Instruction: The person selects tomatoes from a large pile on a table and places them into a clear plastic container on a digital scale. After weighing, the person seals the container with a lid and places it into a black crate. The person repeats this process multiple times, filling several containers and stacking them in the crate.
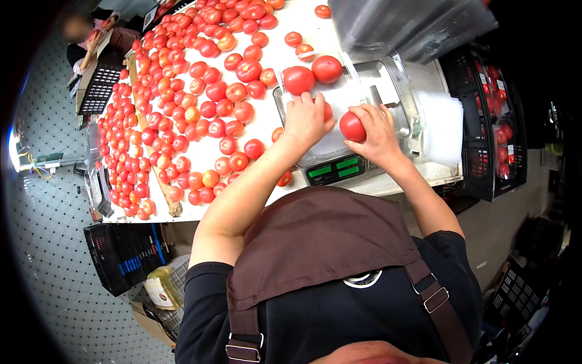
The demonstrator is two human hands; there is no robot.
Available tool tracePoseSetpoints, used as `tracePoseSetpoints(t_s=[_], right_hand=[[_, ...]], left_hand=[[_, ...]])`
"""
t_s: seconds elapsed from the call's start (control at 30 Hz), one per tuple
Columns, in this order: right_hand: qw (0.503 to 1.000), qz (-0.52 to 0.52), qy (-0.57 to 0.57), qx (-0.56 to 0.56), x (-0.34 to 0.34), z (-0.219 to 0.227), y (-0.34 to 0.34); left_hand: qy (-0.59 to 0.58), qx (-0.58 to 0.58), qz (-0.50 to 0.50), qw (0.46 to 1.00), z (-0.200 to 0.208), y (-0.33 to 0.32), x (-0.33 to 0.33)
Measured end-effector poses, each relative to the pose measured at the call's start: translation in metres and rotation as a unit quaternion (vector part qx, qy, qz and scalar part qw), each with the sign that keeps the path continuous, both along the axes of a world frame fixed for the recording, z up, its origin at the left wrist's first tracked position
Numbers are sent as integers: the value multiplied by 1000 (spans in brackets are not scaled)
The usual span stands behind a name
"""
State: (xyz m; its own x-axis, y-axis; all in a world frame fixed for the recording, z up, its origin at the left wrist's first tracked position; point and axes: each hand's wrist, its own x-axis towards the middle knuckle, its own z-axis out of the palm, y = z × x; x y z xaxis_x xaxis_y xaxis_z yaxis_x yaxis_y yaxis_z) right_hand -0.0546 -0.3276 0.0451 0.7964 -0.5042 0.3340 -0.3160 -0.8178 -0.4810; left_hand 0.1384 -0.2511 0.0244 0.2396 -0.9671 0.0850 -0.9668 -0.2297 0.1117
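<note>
My left hand (307, 121) is closed around a tomato that shows only in part (328, 111) past its fingers. In my right hand (377, 134) is a large red tomato (352, 127), gripped from its right side. Both hands are over the metal pan of a digital scale (336, 170), whose green display faces me. Two more big tomatoes (327, 69) lie just beyond my left hand, in a clear plastic container (348, 65) on the pan. Its exact outline is hard to make out.
Loose tomatoes (216, 91) cover the left of the white table (285, 13). Stacked clear containers (406, 27) stand at the far right, and white sheets (441, 127) lie beside the scale. A black crate (494, 164) holds packed tomatoes. Another person (91, 42) is at far left.
</note>
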Motion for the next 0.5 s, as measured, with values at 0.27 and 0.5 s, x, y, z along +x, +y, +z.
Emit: tracePoseSetpoints(t_s=[0.27,0.5], right_hand=[[997,1,66,-43,4,5,9],[985,5,168,-29,18,4,13]], left_hand=[[84,-54,-36,994,5,-7,2],[72,-35,-13,997,-10,-17,-10]])
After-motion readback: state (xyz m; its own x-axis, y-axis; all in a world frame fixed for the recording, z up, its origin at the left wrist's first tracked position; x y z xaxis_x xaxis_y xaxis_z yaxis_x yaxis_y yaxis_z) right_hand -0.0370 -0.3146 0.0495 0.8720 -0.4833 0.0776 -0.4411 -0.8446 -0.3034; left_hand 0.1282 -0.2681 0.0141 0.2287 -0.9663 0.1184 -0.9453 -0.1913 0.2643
